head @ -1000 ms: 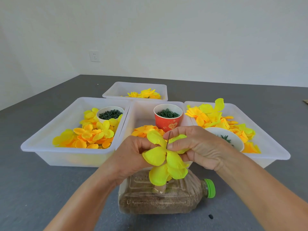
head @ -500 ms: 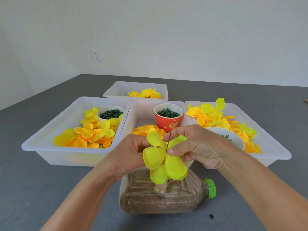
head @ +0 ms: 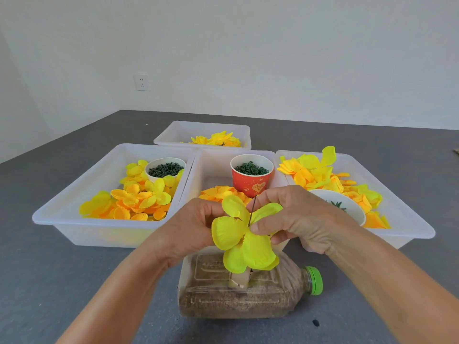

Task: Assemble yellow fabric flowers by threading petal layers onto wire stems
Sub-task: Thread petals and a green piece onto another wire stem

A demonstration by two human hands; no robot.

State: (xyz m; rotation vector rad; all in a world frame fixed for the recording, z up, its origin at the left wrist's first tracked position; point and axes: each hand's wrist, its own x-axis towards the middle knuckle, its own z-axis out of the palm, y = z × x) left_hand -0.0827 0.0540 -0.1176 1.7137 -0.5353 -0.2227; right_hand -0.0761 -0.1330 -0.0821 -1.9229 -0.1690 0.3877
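Both hands pinch the petal layer (head: 242,234): our left hand (head: 188,229) at nine o'clock, right hand (head: 293,217) at three, nearer the wire stem (head: 252,211), which rises toward one o'clock.

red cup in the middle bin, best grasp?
Take the red cup by its side wall just below the rim, fingers coming from above and behind. It stands upright and tapers downward, so the wide top resists slipping. Its front is blocked by both hands and the flower; the bin wall stands close behind.
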